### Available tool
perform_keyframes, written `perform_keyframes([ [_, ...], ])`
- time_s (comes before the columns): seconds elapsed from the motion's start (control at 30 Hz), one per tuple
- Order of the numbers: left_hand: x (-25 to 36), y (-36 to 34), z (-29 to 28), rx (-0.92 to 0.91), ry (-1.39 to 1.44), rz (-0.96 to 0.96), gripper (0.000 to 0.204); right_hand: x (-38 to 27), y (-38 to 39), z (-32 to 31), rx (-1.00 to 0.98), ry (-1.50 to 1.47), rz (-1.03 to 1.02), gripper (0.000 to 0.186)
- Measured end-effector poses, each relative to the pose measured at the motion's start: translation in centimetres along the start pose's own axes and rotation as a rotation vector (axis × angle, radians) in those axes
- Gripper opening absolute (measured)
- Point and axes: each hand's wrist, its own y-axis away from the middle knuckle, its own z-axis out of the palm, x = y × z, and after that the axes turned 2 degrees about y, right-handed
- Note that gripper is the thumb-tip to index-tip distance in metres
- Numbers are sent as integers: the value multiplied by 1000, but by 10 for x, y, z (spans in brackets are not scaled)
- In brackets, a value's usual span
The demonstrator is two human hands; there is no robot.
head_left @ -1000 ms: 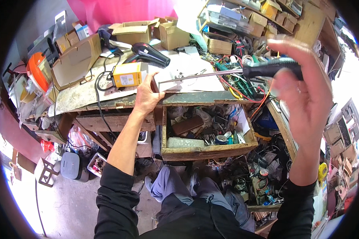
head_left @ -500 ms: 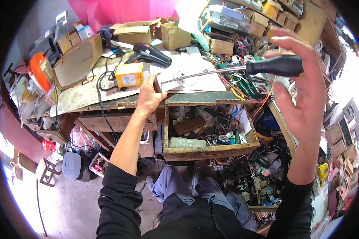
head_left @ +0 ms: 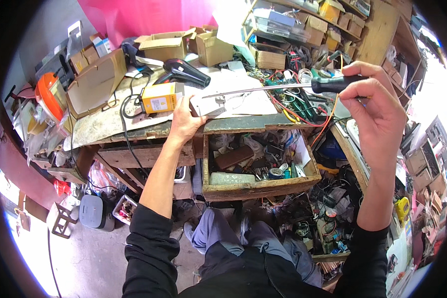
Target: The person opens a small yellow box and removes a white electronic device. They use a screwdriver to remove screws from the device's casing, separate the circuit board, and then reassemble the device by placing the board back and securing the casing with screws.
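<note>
Gripping in right hand (head_left: 380, 105) black-handled screwdriver (head_left: 329, 85), upper right of frame; holding in left hand (head_left: 185, 121) small pale boxlike part (head_left: 197, 106), upper centre, beside screwdriver tip. Apparently mid-operation; unable to discern tip contact or finished result.

The left forearm (head_left: 160, 179), bare below a black sleeve (head_left: 151, 248), slants up and to the right, its wrist nearly straight. The left grip (head_left: 186, 121) points forward, thumb stretched out to the right, fingers close together. The right forearm (head_left: 377, 198) rises almost vertically, also bare above its dark cuff. The right grip (head_left: 380, 107) is raised higher, its bent fingers pointing leftward, drawn in lightly.
</note>
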Motion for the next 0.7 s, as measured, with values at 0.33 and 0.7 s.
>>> perform_keyframes([
  [0.33, -12, -7, 5, -83, -181, -72, 94, 60, 41, 12, 223, 23, 118, 20],
  [0.7, 39, -39, 23, 2, -504, 414, 53, 50, 77, -1, 252, 79, 194, 17],
])
